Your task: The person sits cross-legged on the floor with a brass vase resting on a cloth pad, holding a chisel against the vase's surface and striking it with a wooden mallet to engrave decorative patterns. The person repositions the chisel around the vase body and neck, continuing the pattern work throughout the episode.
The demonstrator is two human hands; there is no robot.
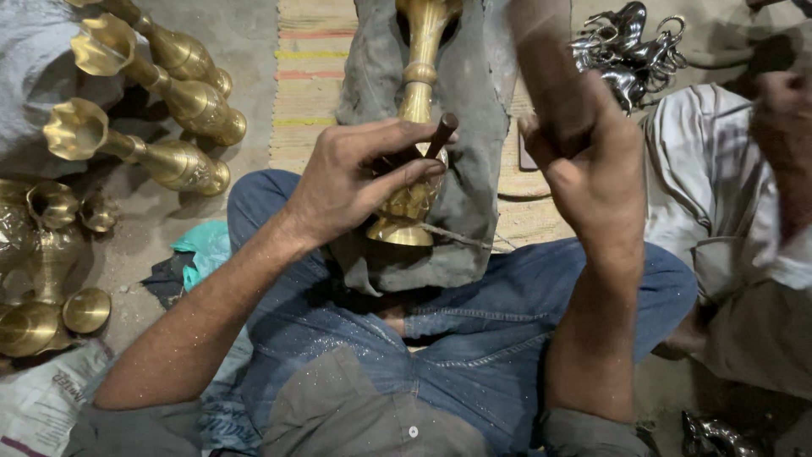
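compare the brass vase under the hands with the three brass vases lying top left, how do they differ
The brass vase under the hands lies on a grey cloth with the left hand pressing a dark tool on it; the three brass vases lie untouched on bare floor. Its base points toward the person; theirs point right. All share a golden, fluted shape.

Top of the brass vase (416,101) is cut off by upper edge of frame; its lower body and part of base are hidden behind left hand (355,182). The dark rod (441,135) shows only a short end, rest is covered by fingers. Right hand (592,161) is blurred, and the thing it grips, rising to top edge, is only a brown smear, can't tell what it is. At right edge another person's hand (782,127) is blurred and cut off. Brass pieces (42,254) at left edge are cut off too. Shiny metal items (626,46), upper right, too tangled to tell shape.
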